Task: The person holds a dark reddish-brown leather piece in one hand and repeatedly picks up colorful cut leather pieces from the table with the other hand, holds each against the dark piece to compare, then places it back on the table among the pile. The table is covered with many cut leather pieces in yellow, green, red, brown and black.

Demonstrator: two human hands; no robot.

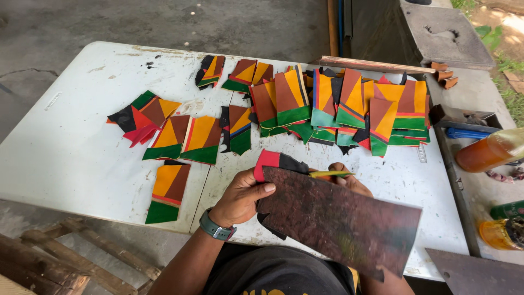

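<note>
Dark mottled leather sheet (338,218), at 6 o'clock over white bench (71,147), pinched closed by left hand (243,196); right hand (349,180), mostly hidden, grips yellow pencil (330,173); sheet may slip.

Few packages seen, all at right edge, beside white surface (82,142). Clear plastic bottle (489,151) with orange-brown liquid laid on its side, no label made out. Green container (508,210) partly cut off by frame edge just below it. Amber-yellow jar-like container (501,234) found under that, contents blurred. Small white sticker-like strip (422,153) noted on surface near its right edge; another faint strip (53,100) at far left edge. No signs or screens seen.
</note>
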